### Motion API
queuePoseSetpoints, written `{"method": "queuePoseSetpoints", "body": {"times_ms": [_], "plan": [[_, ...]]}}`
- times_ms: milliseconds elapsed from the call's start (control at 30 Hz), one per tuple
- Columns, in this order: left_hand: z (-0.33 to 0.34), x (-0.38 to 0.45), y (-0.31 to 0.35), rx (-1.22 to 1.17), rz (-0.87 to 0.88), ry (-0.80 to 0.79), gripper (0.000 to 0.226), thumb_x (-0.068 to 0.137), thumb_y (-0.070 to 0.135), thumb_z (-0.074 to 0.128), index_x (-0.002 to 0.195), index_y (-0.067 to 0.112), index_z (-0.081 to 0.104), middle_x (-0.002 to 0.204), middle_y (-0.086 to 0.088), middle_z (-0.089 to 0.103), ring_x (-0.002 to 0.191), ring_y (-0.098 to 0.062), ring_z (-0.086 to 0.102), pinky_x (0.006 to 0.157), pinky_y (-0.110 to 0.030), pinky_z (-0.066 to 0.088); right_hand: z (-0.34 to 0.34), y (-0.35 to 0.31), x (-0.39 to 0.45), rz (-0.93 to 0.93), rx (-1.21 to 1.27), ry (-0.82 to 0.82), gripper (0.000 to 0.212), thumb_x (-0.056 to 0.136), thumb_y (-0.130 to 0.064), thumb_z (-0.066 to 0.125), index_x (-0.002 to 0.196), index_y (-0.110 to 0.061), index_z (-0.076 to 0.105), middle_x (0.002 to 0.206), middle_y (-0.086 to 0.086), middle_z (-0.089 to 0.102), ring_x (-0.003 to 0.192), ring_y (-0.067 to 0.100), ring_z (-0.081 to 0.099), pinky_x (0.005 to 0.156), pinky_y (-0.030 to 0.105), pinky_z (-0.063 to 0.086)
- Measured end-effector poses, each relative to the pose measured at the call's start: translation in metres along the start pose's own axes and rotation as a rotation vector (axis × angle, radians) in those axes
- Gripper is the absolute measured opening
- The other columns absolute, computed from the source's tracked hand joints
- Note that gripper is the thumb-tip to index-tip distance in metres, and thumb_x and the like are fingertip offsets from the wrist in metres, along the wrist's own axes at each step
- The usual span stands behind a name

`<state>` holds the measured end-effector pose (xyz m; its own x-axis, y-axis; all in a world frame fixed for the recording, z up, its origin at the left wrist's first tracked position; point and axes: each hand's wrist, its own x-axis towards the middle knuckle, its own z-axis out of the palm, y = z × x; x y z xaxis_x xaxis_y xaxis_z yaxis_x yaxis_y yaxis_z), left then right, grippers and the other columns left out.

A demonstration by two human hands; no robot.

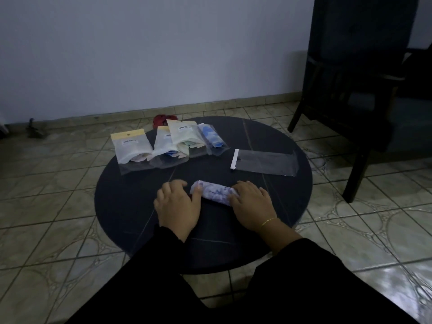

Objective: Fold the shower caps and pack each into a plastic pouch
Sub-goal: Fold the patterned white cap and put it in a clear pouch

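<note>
Far-left edge of the tabletop [121,213]: a row of filled pouches [161,146], four by your count, overlapping, running toward the far centre. Dim light; contents hard to read.

Near centre: your left hand [178,204] lies palm down, fingers spread loosely, thumb resting on the left end of the folded shower cap [215,194]. It presses, it does not grip.

The cap sits between your hands as a tight roll, pale with a purple print. Its long axis runs left to right, tilted slightly, the right end nearer you.

Your right hand [253,202] is flat too, fingers relaxed and fairly wide, fingertips covering the roll's right end.

Toward the right edge, beyond the roll: one empty plastic pouch [265,162], flat, white strip end facing left. Your right hand is the nearer one to it. Judgement: the roll looks ready; its left-right lie already roughly matches the pouch's length.
</note>
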<state>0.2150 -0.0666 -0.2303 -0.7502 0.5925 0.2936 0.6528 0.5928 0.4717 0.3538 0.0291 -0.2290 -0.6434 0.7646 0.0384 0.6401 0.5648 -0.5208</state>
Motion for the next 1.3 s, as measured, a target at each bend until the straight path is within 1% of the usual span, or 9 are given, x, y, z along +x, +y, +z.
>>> {"method": "queuePoseSetpoints", "body": {"times_ms": [133,300,433,567,633,800,933,1100,1300], "plan": [[0.001,-0.014,0.017,0.129,0.132,-0.162,0.040,0.097,0.049,0.032,0.091,0.026,0.065,0.110,-0.001,0.060,0.106,-0.023,0.048,0.087,-0.038,0.030,0.005,0.000,0.000,0.033,-0.001,0.088,0.030,0.099,-0.036,0.034,0.120,-0.023,0.050,0.130,-0.004,0.052,0.130,0.014,0.037,0.111,0.037,0.021],[0.004,-0.017,0.056,-0.050,-0.009,-0.411,0.051,0.096,0.056,0.026,0.112,0.026,0.064,0.121,0.000,0.059,0.117,-0.025,0.047,0.096,-0.043,0.027,-0.004,-0.004,0.002,0.111,0.142,0.107,0.029,0.099,-0.035,0.033,0.111,-0.019,0.054,0.118,0.000,0.060,0.115,0.017,0.051,0.103,0.034,0.029],[0.012,-0.008,0.076,-0.652,-0.236,-0.511,0.049,0.076,0.069,0.049,0.095,0.026,0.061,0.101,0.008,0.067,0.099,-0.015,0.060,0.104,-0.043,0.034,-0.019,-0.002,0.001,0.150,0.422,0.030,0.031,0.099,-0.040,0.031,0.112,-0.026,0.056,0.100,-0.005,0.063,0.101,0.016,0.057,0.102,0.038,0.035],[0.025,-0.005,0.097,-0.909,-0.206,-0.519,0.025,0.079,0.046,0.066,0.093,0.026,0.063,0.098,-0.002,0.071,0.093,-0.017,0.067,0.093,-0.044,0.050,-0.031,0.018,0.007,0.171,0.622,0.018,0.038,0.079,-0.065,0.038,0.112,-0.054,0.054,0.114,-0.007,0.063,0.113,0.020,0.055,0.104,0.046,0.035],[0.037,-0.003,0.108,-0.854,-0.150,-0.528,0.034,0.069,0.059,0.061,0.090,0.033,0.063,0.098,0.003,0.071,0.097,-0.018,0.066,0.096,-0.048,0.047,-0.039,0.038,0.010,0.208,0.647,0.001,0.038,0.077,-0.061,0.044,0.114,-0.055,0.054,0.118,-0.004,0.063,0.115,0.023,0.054,0.105,0.046,0.036],[0.062,0.005,0.128,-0.721,-0.105,-0.526,0.036,0.069,0.069,0.046,0.086,0.039,0.057,0.097,0.003,0.068,0.098,-0.022,0.062,0.100,-0.050,0.039,-0.067,0.055,-0.003,0.229,0.776,0.105,0.028,0.090,-0.005,0.053,0.113,-0.013,0.067,0.100,0.004,0.070,0.091,0.016,0.065,0.079,0.019,0.051],[0.065,0.010,0.145,-0.527,-0.043,-0.511,0.039,0.085,0.060,0.039,0.097,0.028,0.057,0.110,-0.006,0.062,0.108,-0.027,0.053,0.101,-0.047,0.034,-0.062,0.063,0.000,0.282,0.728,0.217,0.019,0.090,-0.010,0.053,0.096,-0.010,0.071,0.089,0.009,0.071,0.085,0.022,0.065,0.080,0.037,0.052],[0.068,0.015,0.158,-0.465,0.051,-0.480,0.042,0.094,0.053,0.035,0.103,0.021,0.060,0.120,-0.006,0.059,0.118,-0.028,0.047,0.103,-0.045,0.032,-0.061,0.064,0.008,0.322,0.810,0.285,0.020,0.090,-0.023,0.056,0.100,-0.009,0.068,0.092,0.007,0.070,0.088,0.021,0.065,0.084,0.040,0.052],[0.063,0.003,0.146,-0.037,0.335,-0.466,0.054,0.100,0.048,0.014,0.118,0.023,0.058,0.131,-0.001,0.054,0.128,-0.020,0.038,0.104,-0.044,0.017,-0.056,0.066,0.008,0.354,0.807,0.360,0.022,0.088,-0.021,0.062,0.105,-0.007,0.063,0.095,0.006,0.069,0.090,0.020,0.065,0.086,0.041,0.053]]}}
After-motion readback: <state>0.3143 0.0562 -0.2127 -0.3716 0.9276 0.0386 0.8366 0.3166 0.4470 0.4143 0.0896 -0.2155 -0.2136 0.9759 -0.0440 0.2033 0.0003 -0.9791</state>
